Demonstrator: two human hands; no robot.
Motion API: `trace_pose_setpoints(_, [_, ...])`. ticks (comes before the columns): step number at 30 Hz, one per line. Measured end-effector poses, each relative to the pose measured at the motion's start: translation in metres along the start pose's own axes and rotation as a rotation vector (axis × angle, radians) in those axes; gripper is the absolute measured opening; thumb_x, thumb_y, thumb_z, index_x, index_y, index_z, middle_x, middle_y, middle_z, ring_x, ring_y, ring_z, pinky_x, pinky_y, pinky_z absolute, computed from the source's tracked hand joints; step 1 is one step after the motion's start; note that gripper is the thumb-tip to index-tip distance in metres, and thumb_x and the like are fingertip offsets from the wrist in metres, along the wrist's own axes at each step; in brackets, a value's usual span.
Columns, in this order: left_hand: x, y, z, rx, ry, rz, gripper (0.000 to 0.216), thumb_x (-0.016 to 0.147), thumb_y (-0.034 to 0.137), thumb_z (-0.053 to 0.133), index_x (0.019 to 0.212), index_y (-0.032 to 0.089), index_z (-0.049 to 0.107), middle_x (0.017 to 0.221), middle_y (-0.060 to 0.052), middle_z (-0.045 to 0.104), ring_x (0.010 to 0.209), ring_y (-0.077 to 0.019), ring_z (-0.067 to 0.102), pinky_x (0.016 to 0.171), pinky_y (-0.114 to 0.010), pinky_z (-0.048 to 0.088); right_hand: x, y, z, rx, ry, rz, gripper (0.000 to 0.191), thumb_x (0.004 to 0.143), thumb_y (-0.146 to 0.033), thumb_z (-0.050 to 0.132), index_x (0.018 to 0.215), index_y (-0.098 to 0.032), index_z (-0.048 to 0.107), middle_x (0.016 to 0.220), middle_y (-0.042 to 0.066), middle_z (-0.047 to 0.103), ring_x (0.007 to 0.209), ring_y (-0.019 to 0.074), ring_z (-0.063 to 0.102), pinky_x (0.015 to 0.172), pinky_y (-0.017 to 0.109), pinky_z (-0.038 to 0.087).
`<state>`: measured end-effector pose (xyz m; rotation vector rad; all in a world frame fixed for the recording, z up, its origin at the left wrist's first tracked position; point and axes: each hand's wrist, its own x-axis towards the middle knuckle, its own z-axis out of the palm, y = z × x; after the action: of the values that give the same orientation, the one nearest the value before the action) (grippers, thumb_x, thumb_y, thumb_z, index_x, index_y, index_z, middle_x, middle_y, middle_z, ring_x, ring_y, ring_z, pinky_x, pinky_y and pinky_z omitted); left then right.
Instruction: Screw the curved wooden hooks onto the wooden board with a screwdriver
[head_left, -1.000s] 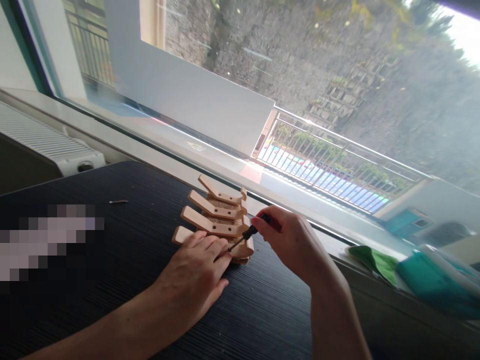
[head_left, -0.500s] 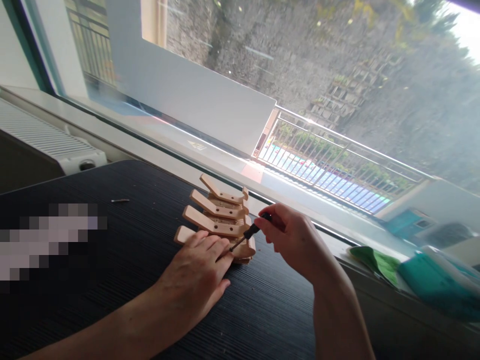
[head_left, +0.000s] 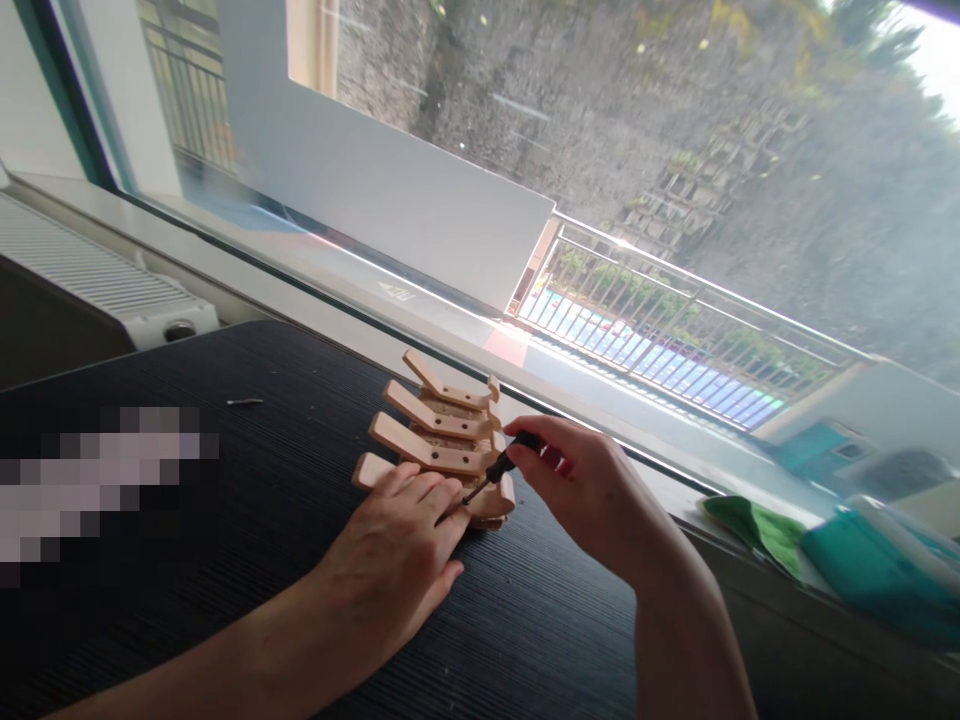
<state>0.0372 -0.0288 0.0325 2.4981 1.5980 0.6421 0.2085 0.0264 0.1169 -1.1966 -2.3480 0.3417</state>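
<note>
Four wooden hooks (head_left: 412,440) sat by the far edge of the table (head_left: 525,620). The left hand (head_left: 397,530) lay over the nearest, thumb out. The right hand (head_left: 574,480) gripped a screwdriver (head_left: 501,465), tip down.

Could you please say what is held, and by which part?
The right grip holds a screwdriver by its handle; the left grip lies on the wooden piece.

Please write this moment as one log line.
left hand: on nearest wooden hook | right hand: holding black screwdriver, tip at that hook | surface: dark table
</note>
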Motion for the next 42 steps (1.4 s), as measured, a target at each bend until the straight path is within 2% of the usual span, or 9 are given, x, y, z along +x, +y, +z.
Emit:
trace_pose_setpoints(7, [0.000,-0.002,0.002,-0.006,0.025,0.040,0.030,0.080,0.025,0.060,0.110,0.027,0.065,0.121,-0.003,0.061,0.116,-0.0244,0.051,0.107,-0.045,0.029,0.003,0.010,0.005,0.008,0.011,0.088,0.020,0.089,-0.038,0.053,0.085,-0.023,0.065,0.058,-0.005,0.057,0.052,0.0095,0.049,0.053,0.022,0.035])
trace_pose_setpoints(11, [-0.002,-0.004,0.005,0.017,0.047,0.039,0.028,0.079,0.026,0.062,0.106,0.025,0.066,0.121,-0.004,0.061,0.116,-0.0249,0.051,0.107,-0.045,0.028,0.004,0.008,0.006,-0.032,0.057,0.099,0.022,0.088,-0.038,0.053,0.079,-0.022,0.064,0.057,-0.005,0.056,0.051,0.0093,0.047,0.051,0.022,0.033])
trace_pose_setpoints(13, [-0.002,-0.004,0.006,0.026,0.056,0.034,0.029,0.078,0.026,0.063,0.107,0.024,0.066,0.122,-0.004,0.061,0.117,-0.0252,0.050,0.108,-0.045,0.028,0.002,0.004,0.005,-0.072,0.066,0.073,0.020,0.088,-0.038,0.054,0.082,-0.023,0.066,0.059,-0.005,0.058,0.052,0.0095,0.048,0.052,0.022,0.033])
trace_pose_setpoints(18, [-0.001,-0.004,0.006,0.044,0.052,0.038,0.028,0.078,0.028,0.064,0.105,0.023,0.066,0.121,-0.005,0.061,0.115,-0.0261,0.051,0.107,-0.046,0.028,-0.003,-0.003,0.001,-0.078,0.054,0.010,0.022,0.088,-0.033,0.054,0.107,-0.029,0.065,0.064,-0.005,0.061,0.053,0.0092,0.050,0.057,0.021,0.037])
trace_pose_setpoints(25, [-0.001,-0.003,0.006,0.054,0.028,0.031,0.029,0.079,0.029,0.063,0.107,0.021,0.066,0.124,-0.006,0.060,0.117,-0.0275,0.050,0.108,-0.048,0.027,0.000,-0.003,0.003,0.010,0.003,-0.019,0.016,0.091,-0.030,0.051,0.095,-0.024,0.065,0.071,-0.004,0.063,0.059,0.0093,0.051,0.059,0.020,0.037])
trace_pose_setpoints(28, [-0.001,-0.003,0.005,0.048,0.008,0.022,0.030,0.079,0.029,0.063,0.107,0.021,0.066,0.126,-0.007,0.059,0.118,-0.0281,0.049,0.109,-0.049,0.026,0.003,0.001,0.007,0.009,0.037,0.019,0.016,0.090,-0.034,0.052,0.085,-0.022,0.063,0.062,-0.005,0.059,0.054,0.0089,0.048,0.055,0.020,0.034])
trace_pose_setpoints(33, [-0.001,-0.004,0.005,0.039,0.014,0.028,0.029,0.078,0.029,0.063,0.106,0.021,0.067,0.125,-0.007,0.059,0.118,-0.0275,0.050,0.109,-0.049,0.026,0.006,0.003,0.013,-0.045,0.099,0.059,0.022,0.090,-0.037,0.051,0.081,-0.021,0.062,0.059,-0.004,0.057,0.052,0.0098,0.046,0.052,0.021,0.031])
trace_pose_setpoints(38, [-0.002,-0.003,0.007,0.051,0.040,0.037,0.029,0.078,0.029,0.063,0.106,0.021,0.066,0.123,-0.007,0.060,0.117,-0.0278,0.050,0.108,-0.049,0.028,0.001,-0.003,0.006,-0.097,0.082,0.050,0.022,0.088,-0.038,0.052,0.094,-0.023,0.067,0.064,-0.002,0.061,0.055,0.0113,0.050,0.054,0.022,0.034])
trace_pose_setpoints(42, [-0.003,-0.003,0.007,0.065,0.039,0.039,0.030,0.078,0.028,0.063,0.107,0.020,0.066,0.124,-0.007,0.060,0.116,-0.0279,0.050,0.108,-0.048,0.027,-0.002,-0.005,0.001,-0.044,0.039,0.008,0.021,0.088,-0.031,0.053,0.101,-0.026,0.068,0.069,-0.003,0.064,0.057,0.0110,0.052,0.058,0.022,0.038])
